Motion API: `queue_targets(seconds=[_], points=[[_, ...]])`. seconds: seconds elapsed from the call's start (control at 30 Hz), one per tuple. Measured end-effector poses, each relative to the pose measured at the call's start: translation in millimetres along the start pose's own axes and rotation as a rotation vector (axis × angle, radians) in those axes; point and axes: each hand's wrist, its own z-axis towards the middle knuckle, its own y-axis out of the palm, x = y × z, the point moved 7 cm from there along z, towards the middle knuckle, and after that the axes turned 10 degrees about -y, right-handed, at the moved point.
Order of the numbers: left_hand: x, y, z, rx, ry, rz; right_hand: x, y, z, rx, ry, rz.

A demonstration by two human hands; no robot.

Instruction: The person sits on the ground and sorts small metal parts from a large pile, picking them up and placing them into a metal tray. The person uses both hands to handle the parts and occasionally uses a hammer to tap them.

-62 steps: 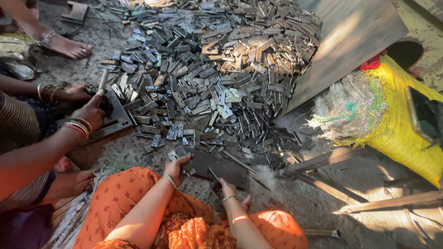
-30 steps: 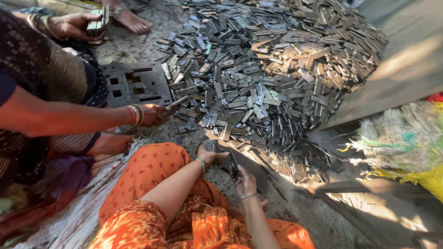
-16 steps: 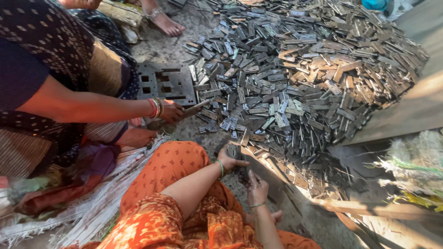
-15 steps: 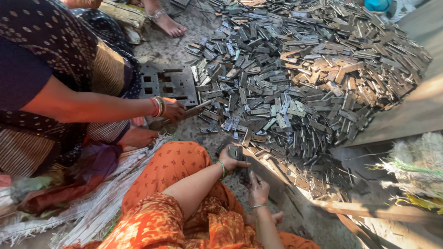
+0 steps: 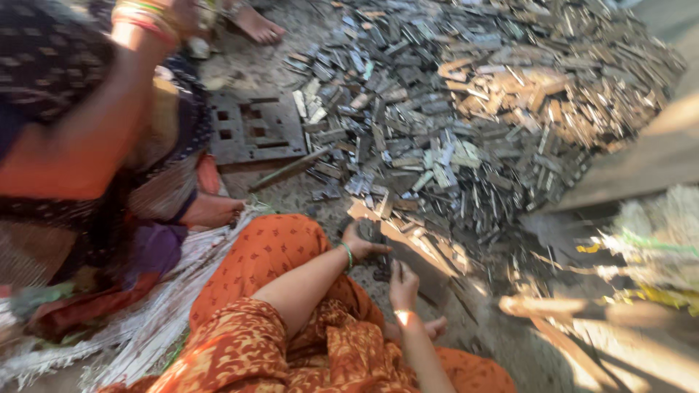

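Metal pieces, small and dark (image 5: 380, 256), sit between our two hands, low in the middle of the view just above our orange-patterned knees. Our left hand (image 5: 364, 240), with a green bangle at the wrist, curls its fingers around the upper part of the dark cluster. Our right hand (image 5: 402, 282) meets the cluster from below with fingers bent toward it, though blur keeps us from telling whether they actually clench it. Just beyond our hands lies a flat wooden board (image 5: 408, 247) on the dirt ground. To our left a co-worker sits close on a pale woven mat (image 5: 167, 306), a bangled arm (image 5: 124, 109) raised across the view. Past that person a dark metal plate with square holes (image 5: 255, 131) lies flat, with a thin rod (image 5: 287, 169) beside it. Farthest out spreads a great heap of grey and rusty metal strips (image 5: 480, 109).
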Motion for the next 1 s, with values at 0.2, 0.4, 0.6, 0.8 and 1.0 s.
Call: queue_targets(seconds=[0.2, 0.4, 0.6, 0.8, 1.0], points=[[9, 12, 17, -0.193, 0.093, -0.036, 10, 11, 12, -0.143, -0.026, 0.072], [-1, 22, 26, -0.257, 0.016, -0.233, 51, 13, 22, 0.015, 0.400, 0.694], [-11, 12, 51, 0.031, -0.163, -0.255, 56, -35, 67, 0.270, 0.318, 1.046], [-4, 32, 59, -0.125, -0.103, -0.240, 114, -39, 80, 0.374, 0.261, 0.257], [2, 31, 71, -0.007, -0.097, -0.248, 140, -31, 94, 0.331, 0.188, 0.259]])
